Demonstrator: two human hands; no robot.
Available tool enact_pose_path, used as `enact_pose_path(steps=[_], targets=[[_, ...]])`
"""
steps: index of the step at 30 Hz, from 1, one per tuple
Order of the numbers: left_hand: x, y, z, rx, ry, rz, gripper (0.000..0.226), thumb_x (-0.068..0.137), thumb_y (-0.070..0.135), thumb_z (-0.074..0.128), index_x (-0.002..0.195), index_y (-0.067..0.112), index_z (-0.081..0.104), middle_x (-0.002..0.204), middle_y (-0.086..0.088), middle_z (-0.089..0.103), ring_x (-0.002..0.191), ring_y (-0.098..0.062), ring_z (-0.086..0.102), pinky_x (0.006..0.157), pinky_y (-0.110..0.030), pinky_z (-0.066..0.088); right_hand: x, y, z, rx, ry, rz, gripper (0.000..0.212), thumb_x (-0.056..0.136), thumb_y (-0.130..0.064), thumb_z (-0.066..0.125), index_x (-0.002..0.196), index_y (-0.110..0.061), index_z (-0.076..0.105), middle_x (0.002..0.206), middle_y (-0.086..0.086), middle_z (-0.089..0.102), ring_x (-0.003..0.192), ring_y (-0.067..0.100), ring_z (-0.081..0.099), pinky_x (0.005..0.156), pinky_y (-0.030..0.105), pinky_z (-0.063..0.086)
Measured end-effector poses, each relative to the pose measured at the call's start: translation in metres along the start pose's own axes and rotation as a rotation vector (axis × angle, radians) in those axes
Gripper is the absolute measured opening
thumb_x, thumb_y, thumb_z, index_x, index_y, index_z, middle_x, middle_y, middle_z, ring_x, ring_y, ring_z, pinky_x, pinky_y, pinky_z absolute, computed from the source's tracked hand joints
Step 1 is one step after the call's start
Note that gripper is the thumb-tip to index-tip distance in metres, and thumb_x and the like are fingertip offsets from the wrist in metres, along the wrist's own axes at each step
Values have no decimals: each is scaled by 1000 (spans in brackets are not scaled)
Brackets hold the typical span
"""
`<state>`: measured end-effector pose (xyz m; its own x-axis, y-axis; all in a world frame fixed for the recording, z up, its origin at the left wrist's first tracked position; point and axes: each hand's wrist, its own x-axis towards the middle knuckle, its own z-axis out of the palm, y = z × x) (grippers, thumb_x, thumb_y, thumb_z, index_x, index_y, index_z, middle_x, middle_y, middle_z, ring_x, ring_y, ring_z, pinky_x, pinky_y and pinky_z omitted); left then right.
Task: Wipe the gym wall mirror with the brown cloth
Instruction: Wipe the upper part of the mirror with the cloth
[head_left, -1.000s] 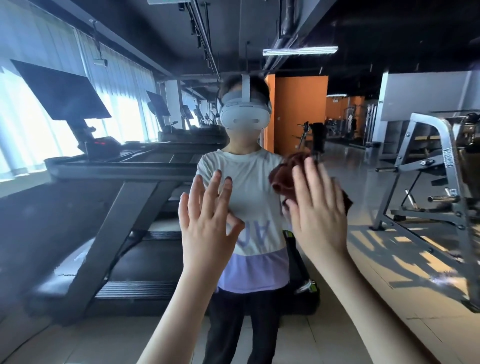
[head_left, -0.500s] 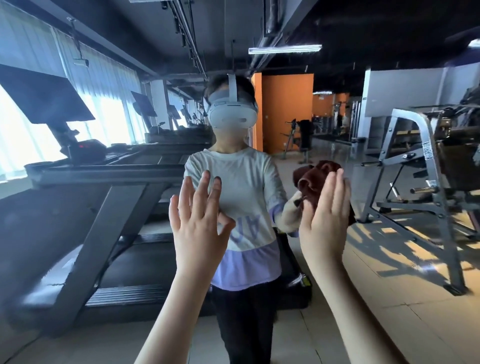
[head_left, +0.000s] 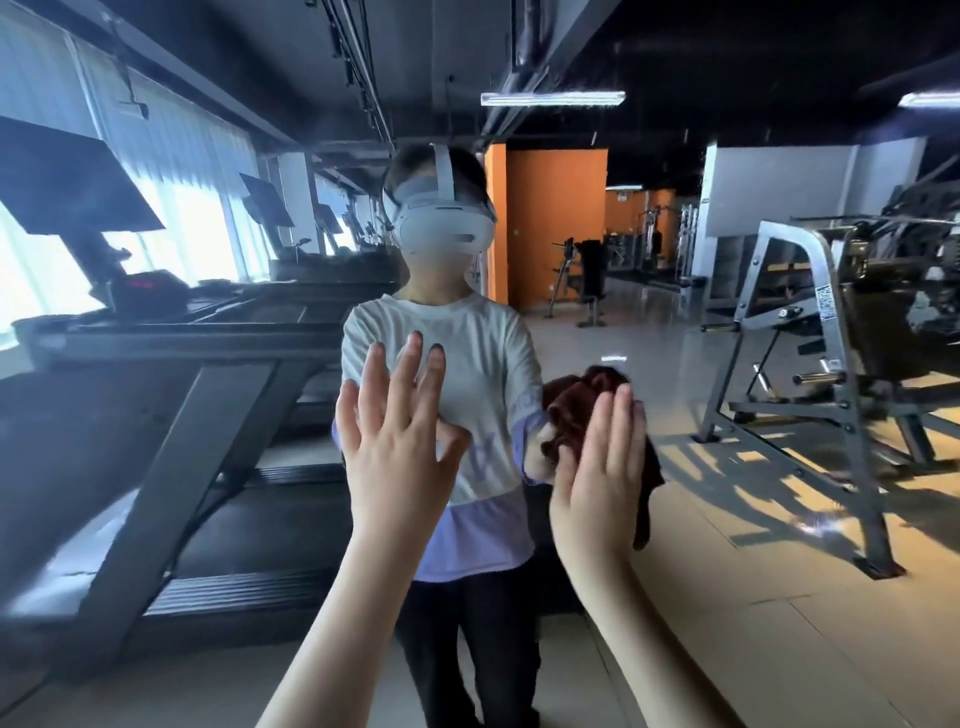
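Observation:
The wall mirror (head_left: 727, 519) fills the whole view and reflects the gym and a person wearing a white headset. My right hand (head_left: 597, 467) lies flat with straight fingers against the brown cloth (head_left: 582, 405), pressing it onto the glass right of centre. The cloth bunches above my fingertips and hangs down past my palm on the right. My left hand (head_left: 400, 436) is raised to the left of it, fingers straight and spread, palm toward the mirror and holding nothing. Whether it touches the glass I cannot tell.
In the reflection, a row of treadmills (head_left: 208, 415) stands on the left by bright windows. A steel weight machine (head_left: 831, 364) stands on the right. Tiled floor (head_left: 753, 649) stretches back toward orange walls (head_left: 556, 223).
My right hand has slid the cloth down and to the right on the mirror. My left hand stays raised and open. The view has shifted slightly.

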<state>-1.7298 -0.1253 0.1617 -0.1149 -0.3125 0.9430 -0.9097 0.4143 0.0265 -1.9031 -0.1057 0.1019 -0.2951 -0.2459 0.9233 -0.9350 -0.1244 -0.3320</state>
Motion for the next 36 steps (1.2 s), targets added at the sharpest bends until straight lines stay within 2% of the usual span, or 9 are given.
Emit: enact_pose_path(steps=[4,6,10,12,16,18,24,29,36], targets=[[0,0,-1,4,0,1,96,67,30,89,149,15,42,157,-8,38,146,-33,20,114,-54,18,-15,5,3,-114,-164,-414,57,98,-23,46,150,-6,29,159,10,24,145,32,27,119,40,23],[0,1,-1,4,-3,-2,99,66,31,90,149,16,39,157,-8,37,147,-32,19,115,-53,16,0,13,-3,-143,-154,-476,59,97,-21,49,150,-8,30,160,8,25,146,30,28,118,40,25],[0,3,-1,5,3,-18,102,63,29,92,148,19,37,156,-7,38,146,-33,20,115,-52,17,35,12,-12,26,-16,-101,56,100,-23,41,151,-5,28,160,12,25,148,32,21,123,34,14],[1,3,-1,12,7,-25,102,61,28,93,147,18,39,155,-6,37,145,-34,22,115,-51,16,32,5,-8,41,-16,-76,57,99,-23,42,152,-4,28,161,13,23,148,34,20,123,37,14],[0,6,-2,5,-14,-36,102,62,26,92,147,19,37,157,-3,31,145,-34,22,115,-50,17,15,22,-4,-59,-158,-576,65,91,-14,64,149,-9,36,159,8,31,146,31,30,119,41,24],[0,10,-4,3,-39,-67,103,63,26,92,148,21,33,158,0,26,146,-33,21,115,-52,20,28,35,-11,-86,-148,-658,63,90,-14,65,147,-11,39,157,6,35,144,29,34,118,40,26],[0,18,-9,16,-53,-118,101,66,25,91,148,24,31,157,2,25,145,-32,23,110,-58,31,71,35,-24,116,-44,-266,56,99,-25,46,150,-6,33,158,16,31,146,35,25,122,43,19],[-1,21,-6,25,-56,-145,85,76,28,85,146,21,38,156,-3,33,145,-32,25,110,-58,32,70,52,-22,-3,-153,-686,56,97,-22,50,149,-11,33,158,11,25,147,33,25,122,41,16],[3,39,-3,-27,1,-177,66,91,43,54,147,12,41,154,-5,36,143,-30,26,111,-53,32,104,48,-31,190,-14,-354,53,98,-16,48,147,-6,32,150,23,35,140,38,34,118,45,28]])
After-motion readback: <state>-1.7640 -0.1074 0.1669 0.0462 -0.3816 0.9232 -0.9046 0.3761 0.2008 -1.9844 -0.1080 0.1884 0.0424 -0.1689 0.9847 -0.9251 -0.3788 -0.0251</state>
